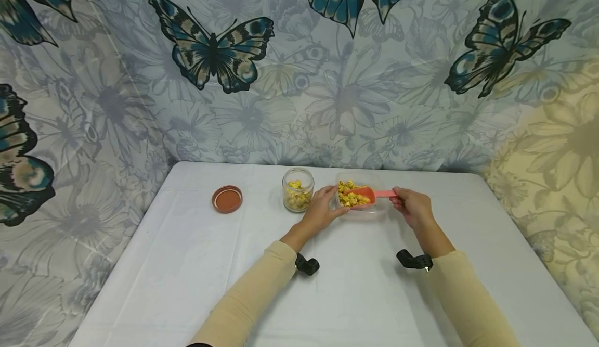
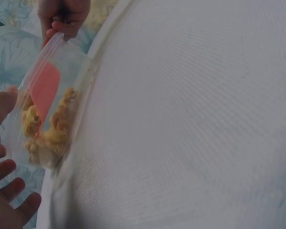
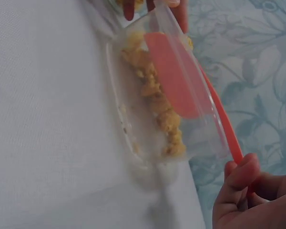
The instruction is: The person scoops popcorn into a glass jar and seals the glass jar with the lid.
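Note:
My right hand (image 1: 414, 206) grips the handle of a red-orange scoop (image 1: 362, 197) between thumb and curled fingers. The scoop's bowl is tipped down inside a clear plastic container (image 3: 133, 160), among yellow popcorn (image 1: 353, 200). At the container's left end is my left hand (image 1: 320, 209), its thumb at the rim and its fingers spread and fairly straight, as the left wrist view shows. Just left of that hand stands an open glass jar (image 1: 298, 190), partly filled with the same popcorn. The container's left end is partly hidden behind the left hand.
A reddish-brown round lid (image 1: 226, 199) lies on the white-covered table (image 1: 187, 264), left of the jar. Behind the table hangs a butterfly- and flower-print cloth (image 1: 299, 113). Black wrist cameras (image 1: 307, 265) are worn on both forearms.

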Demonstrator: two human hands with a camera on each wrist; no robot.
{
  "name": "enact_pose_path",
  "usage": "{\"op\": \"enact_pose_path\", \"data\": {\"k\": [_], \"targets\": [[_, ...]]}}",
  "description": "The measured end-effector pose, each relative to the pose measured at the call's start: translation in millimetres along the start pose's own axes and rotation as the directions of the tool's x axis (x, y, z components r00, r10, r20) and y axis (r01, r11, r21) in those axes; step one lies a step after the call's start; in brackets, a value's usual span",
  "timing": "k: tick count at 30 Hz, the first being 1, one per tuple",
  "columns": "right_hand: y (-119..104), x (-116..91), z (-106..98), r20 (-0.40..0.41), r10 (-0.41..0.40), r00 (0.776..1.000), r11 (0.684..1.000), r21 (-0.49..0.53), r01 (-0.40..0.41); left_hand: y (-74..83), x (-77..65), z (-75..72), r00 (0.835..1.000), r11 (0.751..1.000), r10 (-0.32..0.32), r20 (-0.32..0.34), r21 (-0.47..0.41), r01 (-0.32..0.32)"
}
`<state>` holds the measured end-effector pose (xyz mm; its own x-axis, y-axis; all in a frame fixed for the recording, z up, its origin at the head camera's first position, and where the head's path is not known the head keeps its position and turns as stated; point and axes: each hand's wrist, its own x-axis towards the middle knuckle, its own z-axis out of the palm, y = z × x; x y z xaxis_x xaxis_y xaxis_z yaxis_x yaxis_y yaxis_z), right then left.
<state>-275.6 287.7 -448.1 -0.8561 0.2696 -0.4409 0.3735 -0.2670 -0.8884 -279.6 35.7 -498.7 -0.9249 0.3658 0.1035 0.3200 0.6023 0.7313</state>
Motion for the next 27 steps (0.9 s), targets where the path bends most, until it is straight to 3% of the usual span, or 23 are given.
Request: {"op": "enact_pose_path", "data": {"k": [10, 27], "targets": [[5.4, 0.1, -8.6, 0.038, 0.013, 0.999, 0.991, 0.136, -0.018, -0.6, -0.7, 2.5, 1.0, 1.0, 0.011, -0.028, 0.003, -0.011], [10.2, 2.2, -12.2, 0.01, -0.021, 1.0, 0.993, 0.12, 0.019, 0.6, -4.0, 5.5, 0.998, 0.999, 0.003, -0.056, -0.033, -0.005]]}}
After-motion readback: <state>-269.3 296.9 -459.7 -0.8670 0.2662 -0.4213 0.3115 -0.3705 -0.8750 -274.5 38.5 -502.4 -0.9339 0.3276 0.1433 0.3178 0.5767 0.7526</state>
